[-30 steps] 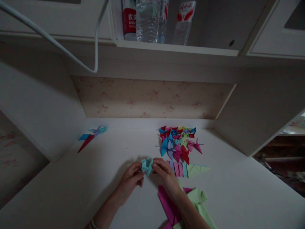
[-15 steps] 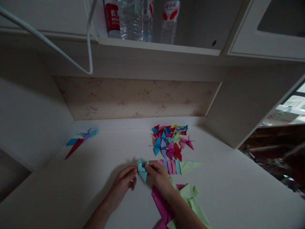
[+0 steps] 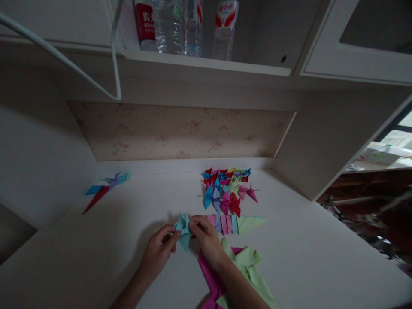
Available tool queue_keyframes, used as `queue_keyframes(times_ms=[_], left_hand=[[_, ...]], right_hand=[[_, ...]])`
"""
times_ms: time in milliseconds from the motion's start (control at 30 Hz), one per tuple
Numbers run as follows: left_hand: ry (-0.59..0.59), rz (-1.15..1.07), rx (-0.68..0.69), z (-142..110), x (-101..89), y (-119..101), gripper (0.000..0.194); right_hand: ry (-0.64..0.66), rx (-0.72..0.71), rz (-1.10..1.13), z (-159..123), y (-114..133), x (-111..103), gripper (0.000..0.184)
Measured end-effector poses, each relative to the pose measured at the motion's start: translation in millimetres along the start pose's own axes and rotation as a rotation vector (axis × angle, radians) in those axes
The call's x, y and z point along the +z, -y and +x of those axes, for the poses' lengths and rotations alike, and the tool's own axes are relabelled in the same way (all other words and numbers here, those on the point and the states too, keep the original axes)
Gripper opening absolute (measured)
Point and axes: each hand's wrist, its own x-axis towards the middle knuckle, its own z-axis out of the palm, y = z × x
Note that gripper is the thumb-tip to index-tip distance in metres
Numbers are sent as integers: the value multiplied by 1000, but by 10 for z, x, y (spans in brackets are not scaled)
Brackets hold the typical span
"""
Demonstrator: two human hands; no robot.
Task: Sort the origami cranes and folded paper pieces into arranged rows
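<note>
Turned teal paper below “农” label

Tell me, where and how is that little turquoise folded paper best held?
Probably by its left and right sides, pinched lightly, one hand from each side, as the left hand and right hand are placed. The turquoise folded paper has thin points at its far end and a pointed flap nearest the camera; gripping those might bend them.
</note>
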Motion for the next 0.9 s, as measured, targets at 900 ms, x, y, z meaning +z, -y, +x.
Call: queue_keyframes(times_ms=[900], left_hand=[[328,1060,632,1315,2149,-979,21]], right_hand=[[37,-40,183,12,-1,-26,32]])
